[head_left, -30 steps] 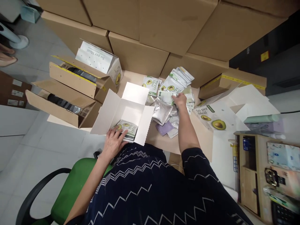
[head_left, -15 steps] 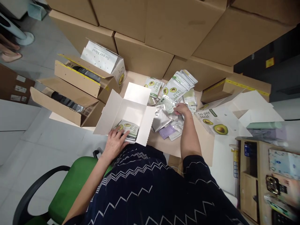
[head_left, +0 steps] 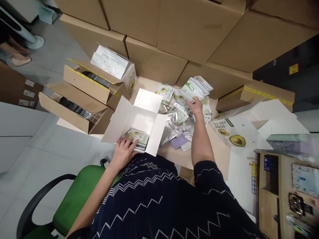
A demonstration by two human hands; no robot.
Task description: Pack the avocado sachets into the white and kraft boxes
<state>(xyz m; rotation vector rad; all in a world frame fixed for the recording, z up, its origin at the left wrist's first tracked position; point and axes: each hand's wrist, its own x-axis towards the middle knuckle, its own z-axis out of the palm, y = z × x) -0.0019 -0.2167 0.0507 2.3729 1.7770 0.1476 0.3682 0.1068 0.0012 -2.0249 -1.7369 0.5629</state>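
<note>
An open white carton (head_left: 143,116) stands near my body, flaps spread, with Su·per Meal avocado packets (head_left: 140,137) stacked in its near end. My left hand (head_left: 124,149) holds its near left edge, fingers over the wall onto the packets and thumb low along the front. Farther right, my right hand (head_left: 195,107) pinches the edge of an avocado-printed packet (head_left: 183,99) at the loose pile. Beneath and nearer lie silver pouches (head_left: 169,129), a pale green packet (head_left: 179,113) and a purple packet (head_left: 178,141). More upright packets (head_left: 196,87) lean behind my right hand.
Two open brown boxes (head_left: 74,111) with dark pouches stand left, before a printed white box (head_left: 109,63). Stacked cardboard boxes (head_left: 154,56) wall off the back. An open avocado-printed carton (head_left: 231,132) lies right. A green chair (head_left: 77,196) is at lower left; a person's feet (head_left: 21,59) show upper left.
My right hand has moved from the silver and pale green packets up and away to the avocado-printed packets, lifting the edge of one. My left hand stays at the carton. The view has shifted slightly.
</note>
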